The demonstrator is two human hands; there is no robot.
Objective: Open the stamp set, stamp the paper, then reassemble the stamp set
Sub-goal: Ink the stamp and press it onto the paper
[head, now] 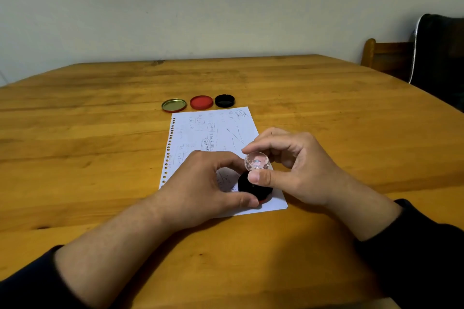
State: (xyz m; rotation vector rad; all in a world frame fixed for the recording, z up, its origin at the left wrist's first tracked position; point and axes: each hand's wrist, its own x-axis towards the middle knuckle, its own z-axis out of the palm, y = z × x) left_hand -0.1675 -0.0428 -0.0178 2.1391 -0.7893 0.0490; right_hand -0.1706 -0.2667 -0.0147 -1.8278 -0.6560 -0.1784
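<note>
A round stamp with a black base and a clear knob handle stands on the lower part of a handwritten, hole-punched paper sheet. My left hand grips the black base from the left, thumb at its red lower rim. My right hand pinches the clear knob between thumb and fingers. Beyond the paper lie a gold-lined tin lid, a red ink pad and a black cap in a row.
The wooden table runs wide to both sides, its far edge meeting a pale wall. A wooden chair draped with a dark garment stands at the far right corner.
</note>
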